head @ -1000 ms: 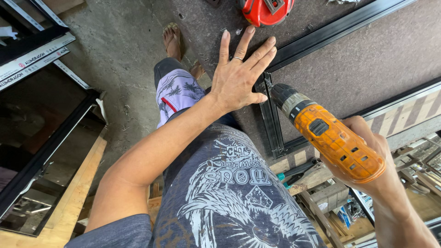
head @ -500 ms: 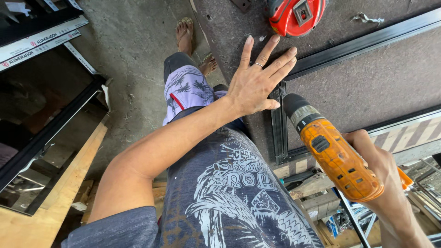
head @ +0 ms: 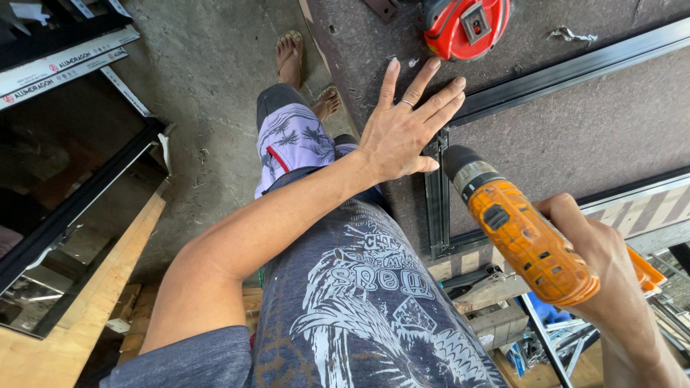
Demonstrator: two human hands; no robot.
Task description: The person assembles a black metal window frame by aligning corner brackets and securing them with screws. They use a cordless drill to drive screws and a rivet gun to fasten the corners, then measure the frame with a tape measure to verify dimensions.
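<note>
Rough grey concrete floor runs down the left of the view, and a dark brown board worktop fills the upper right. Your left hand is spread flat with its fingers fanned out and gripping nothing, hovering over or resting on the worktop edge; contact cannot be told from this angle. It sits just beside the corner of a black metal frame, where one upright bar meets a long bar running up to the right. A ring shows on one finger. Your right hand is clenched around the handle of an orange cordless drill, whose dark chuck points up and left, close to your left thumb and just above the frame's upright bar. A red tape measure lies on the worktop beyond your fingertips, well apart from the drill. Your bare feet in sandals stand on the concrete below. Dark glass panels in black frames lean at the left, beside a pale wooden plank
</note>
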